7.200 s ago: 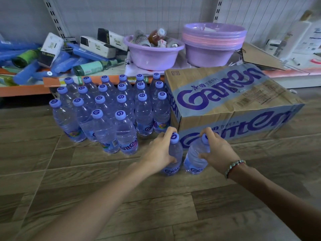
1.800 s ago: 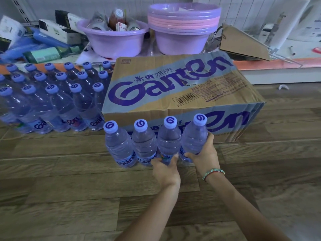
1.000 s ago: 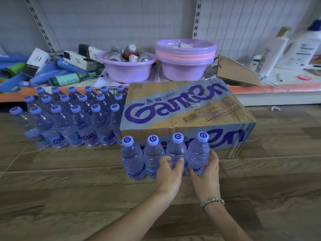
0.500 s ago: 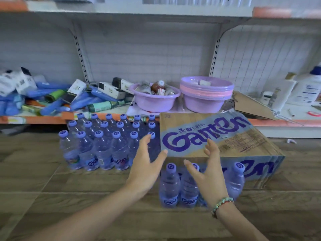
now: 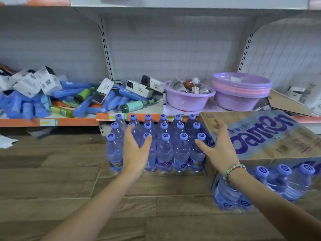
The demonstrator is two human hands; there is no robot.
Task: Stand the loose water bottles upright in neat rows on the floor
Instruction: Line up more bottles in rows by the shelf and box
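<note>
A block of clear water bottles [image 5: 165, 150] with purple caps stands upright in three rows on the wood floor, against the shelf base. A shorter row of the same bottles [image 5: 284, 183] stands at the lower right, in front of the carton, partly hidden by my right forearm. My left hand [image 5: 134, 152] is spread open in front of the block's left half. My right hand [image 5: 218, 150], with a bead bracelet, is open at the block's right end, next to the carton. Neither hand holds anything.
A large cardboard water carton [image 5: 260, 141] lies on the floor right of the block. The low shelf [image 5: 69, 121] behind carries blue tubes, boxes and green bottles, a purple basin [image 5: 188, 100] with small bottles and stacked purple basins [image 5: 241, 92].
Both hands have left the short front row and moved left to the big block of bottles. The view has swung left, so the front row now sits at the lower right.
</note>
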